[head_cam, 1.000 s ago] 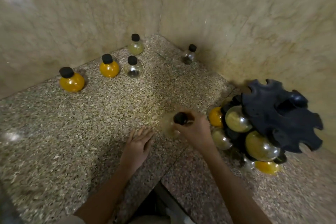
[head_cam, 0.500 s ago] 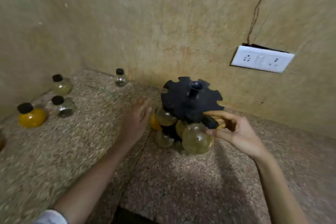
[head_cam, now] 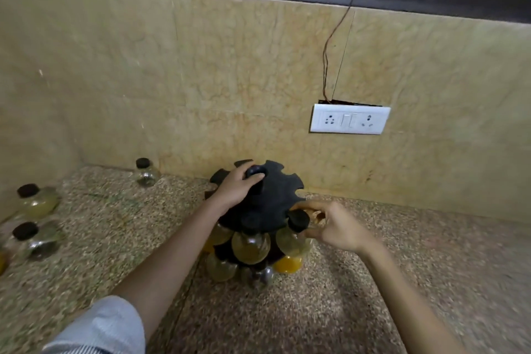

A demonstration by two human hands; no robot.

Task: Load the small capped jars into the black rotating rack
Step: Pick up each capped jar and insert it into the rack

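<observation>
While the knob atop the black notched rack (head_cam: pixel 267 204) is gripped by the left hand (head_cam: pixel 234 188), a round glass jar (head_cam: pixel 293 241) with a black cap is pinched by the right hand (head_cam: pixel 334 228) at a rim slot, above the speckled stone desk (head_cam: pixel 344 296).

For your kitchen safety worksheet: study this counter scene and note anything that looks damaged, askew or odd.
The white switch plate on the wall looks odd: a dark gap shows along its top edge, and thin bare wires run out of that gap and up the tiles. The jars and the black rack look upright, with nothing spilled.
</observation>
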